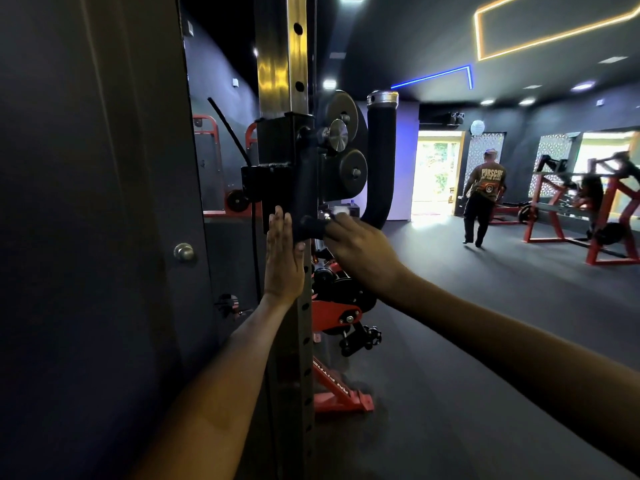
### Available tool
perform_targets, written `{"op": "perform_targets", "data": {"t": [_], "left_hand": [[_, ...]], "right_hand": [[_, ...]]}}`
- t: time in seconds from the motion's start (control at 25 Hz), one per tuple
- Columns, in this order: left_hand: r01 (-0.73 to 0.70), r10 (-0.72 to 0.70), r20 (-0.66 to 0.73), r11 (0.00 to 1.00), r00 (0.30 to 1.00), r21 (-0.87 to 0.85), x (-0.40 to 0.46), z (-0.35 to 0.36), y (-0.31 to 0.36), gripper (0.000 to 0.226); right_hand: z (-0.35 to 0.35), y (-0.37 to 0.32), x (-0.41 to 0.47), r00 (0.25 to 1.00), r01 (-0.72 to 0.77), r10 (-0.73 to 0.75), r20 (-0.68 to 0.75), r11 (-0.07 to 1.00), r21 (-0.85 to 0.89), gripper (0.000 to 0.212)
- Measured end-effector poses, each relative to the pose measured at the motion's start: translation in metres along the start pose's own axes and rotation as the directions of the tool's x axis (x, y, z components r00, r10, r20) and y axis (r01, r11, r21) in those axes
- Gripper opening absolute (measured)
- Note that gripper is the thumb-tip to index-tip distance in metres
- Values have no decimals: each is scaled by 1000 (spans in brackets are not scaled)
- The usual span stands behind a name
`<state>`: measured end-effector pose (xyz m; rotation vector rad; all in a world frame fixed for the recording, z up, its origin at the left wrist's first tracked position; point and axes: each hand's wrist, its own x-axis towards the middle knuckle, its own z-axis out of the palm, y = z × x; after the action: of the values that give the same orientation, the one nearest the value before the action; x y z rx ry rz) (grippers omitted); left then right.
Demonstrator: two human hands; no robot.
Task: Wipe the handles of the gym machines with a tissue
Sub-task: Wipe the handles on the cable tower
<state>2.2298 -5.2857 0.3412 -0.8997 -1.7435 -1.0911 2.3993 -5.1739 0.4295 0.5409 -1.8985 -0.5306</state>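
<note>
Tissue (338,213) — pressed on handle (380,161) under right hand (360,251).

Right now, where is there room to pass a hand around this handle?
Open air right of the curved handle, toward the floor. Crowded between handle and post: pulleys, left hand flat on the post, right hand with tissue at the bend.

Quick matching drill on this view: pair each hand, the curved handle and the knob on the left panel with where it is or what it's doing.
Things:
1. left hand
2. right hand
3. curved padded handle
4. round knob

States:
A. rises to a silver end cap
B. flat against the perforated upright
C. on the dark panel at left
D. grips the handle's lower bend, tissue at its fingertips

Pairs: 1-B, 2-D, 3-A, 4-C
</note>
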Motion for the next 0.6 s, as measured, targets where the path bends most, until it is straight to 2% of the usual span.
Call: {"op": "perform_targets", "data": {"t": [0.08,0.2,0.24,0.28,0.32,0.36,0.4,0.44,0.48,0.56,0.6], "left_hand": [[27,-27,5,1000,1000,4,-1,-1,2,57],[23,-23,6,1000,1000,9,-1,-3,3,56],[17,-17,11,1000,1000,9,-1,-2,3,56],[17,-17,16,1000,1000,10,0,-2,3,56],[21,-21,17,1000,1000,9,-1,-2,4,56],[27,-27,9,1000,1000,4,-1,0,4,55],[30,-30,-4,1000,1000,-2,-2,1,4,55],[27,-28,-22,1000,999,-9,-2,2,4,54],[21,-22,-36,1000,999,-17,-2,4,3,54],[17,-18,-50,999,999,-31,-4,5,3,54],[20,-22,-53,999,998,-33,-4,5,4,54]], "right_hand": [[12,-2,4,1000,23,-24,20,999,39,19],[4,14,-32,993,114,-114,-21,993,-13,17],[-1,18,-49,997,69,-69,-26,998,2,22],[-6,21,-67,996,-72,74,-49,996,48,28],[-12,23,-81,948,-299,308,-82,948,112,29],[-17,26,-91,825,-521,551,-130,829,204,25],[-23,27,-94,675,-657,717,-176,692,299,19],[-26,27,-89,553,-707,803,-222,593,386,17],[-27,26,-76,501,-690,822,-270,568,449,17],[-28,17,-39,530,-605,771,-352,635,480,17],[-24,7,-21,559,-587,754,-345,653,478,18]]}}
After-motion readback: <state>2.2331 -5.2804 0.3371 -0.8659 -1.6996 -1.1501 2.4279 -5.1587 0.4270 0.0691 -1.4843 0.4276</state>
